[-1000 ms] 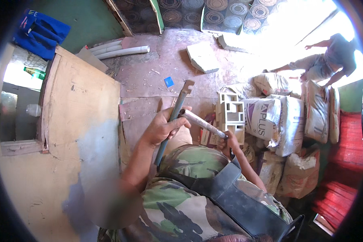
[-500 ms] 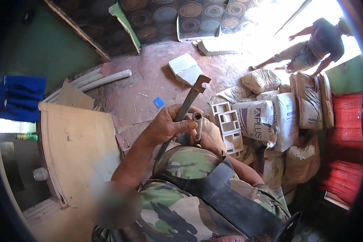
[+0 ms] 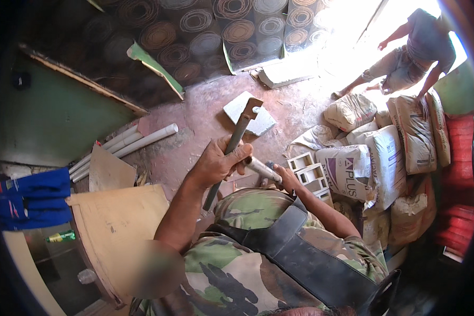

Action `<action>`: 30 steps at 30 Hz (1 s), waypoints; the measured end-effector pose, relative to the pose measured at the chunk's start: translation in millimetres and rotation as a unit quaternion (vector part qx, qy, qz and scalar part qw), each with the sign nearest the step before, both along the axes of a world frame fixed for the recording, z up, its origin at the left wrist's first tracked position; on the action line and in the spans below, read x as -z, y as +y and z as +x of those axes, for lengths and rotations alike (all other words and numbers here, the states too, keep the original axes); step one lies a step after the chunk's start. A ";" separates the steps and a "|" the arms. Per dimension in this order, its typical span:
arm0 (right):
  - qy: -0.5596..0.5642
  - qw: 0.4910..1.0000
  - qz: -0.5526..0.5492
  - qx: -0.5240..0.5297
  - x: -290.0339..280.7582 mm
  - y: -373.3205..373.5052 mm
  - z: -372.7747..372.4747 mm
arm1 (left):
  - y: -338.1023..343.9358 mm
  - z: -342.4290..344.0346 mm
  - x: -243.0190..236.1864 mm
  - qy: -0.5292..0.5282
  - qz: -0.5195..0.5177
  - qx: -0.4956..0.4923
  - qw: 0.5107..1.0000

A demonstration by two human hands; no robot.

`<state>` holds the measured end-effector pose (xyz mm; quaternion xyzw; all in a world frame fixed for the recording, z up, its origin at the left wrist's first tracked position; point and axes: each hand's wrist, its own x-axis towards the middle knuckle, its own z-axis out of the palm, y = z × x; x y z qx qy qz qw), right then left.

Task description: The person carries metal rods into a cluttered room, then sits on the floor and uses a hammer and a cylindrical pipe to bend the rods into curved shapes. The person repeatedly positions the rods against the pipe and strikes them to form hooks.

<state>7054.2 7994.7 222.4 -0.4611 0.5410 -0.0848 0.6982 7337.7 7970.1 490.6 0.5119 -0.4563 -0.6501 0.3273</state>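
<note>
My left hand (image 3: pixel 221 162) is closed around a long grey metal bar (image 3: pixel 238 134) that slants up and away, its notched, flattened end bare. The bar's lower end shows below the wrist. A pale, worn tube (image 3: pixel 262 169) lies crosswise in front of my body, one end against the fingers of my left hand. My right hand (image 3: pixel 288 180) grips the tube's other end; a dark part shows by its fingers. Beyond the bar, a white-grey slab (image 3: pixel 262 125) rests on the floor.
Filled sacks (image 3: pixel 347 168) are piled on the right beside hollow white blocks (image 3: pixel 312 176). A co-worker (image 3: pixel 418 52) stands behind them, one hand on an upright sack. White pipes (image 3: pixel 142 142) and a board (image 3: pixel 110 168) lie left, near a wooden cabinet (image 3: pixel 121 210) and blue cloth (image 3: pixel 31 200).
The tube has swung from nearly upright to slanting down toward the right. My right hand has moved right and come into fuller view. My left hand still holds the bar.
</note>
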 end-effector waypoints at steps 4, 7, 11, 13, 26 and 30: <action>-0.018 1.000 -0.006 -0.022 -16.1 -30.1 0.2 | -43.7 -13.5 8.5 0.005 0.020 -0.027 0.999; -0.065 0.998 -0.015 -0.003 -14.5 -56.1 3.3 | -80.1 -18.7 12.1 0.009 0.015 -0.020 1.000; -0.071 0.996 -0.053 0.015 5.6 -85.5 2.1 | -130.9 -15.6 0.9 0.025 0.030 0.047 0.998; -0.046 0.989 -0.134 0.043 3.7 -97.6 11.8 | -160.6 -12.9 -1.1 0.019 0.009 0.092 0.996; 0.032 0.943 -0.158 0.292 -30.0 -190.9 20.0 | -316.6 -24.8 -38.5 0.109 -0.027 0.319 0.941; 0.034 0.944 -0.208 0.253 -6.3 -200.2 15.3 | -348.7 -42.8 -24.9 0.098 0.011 0.387 0.917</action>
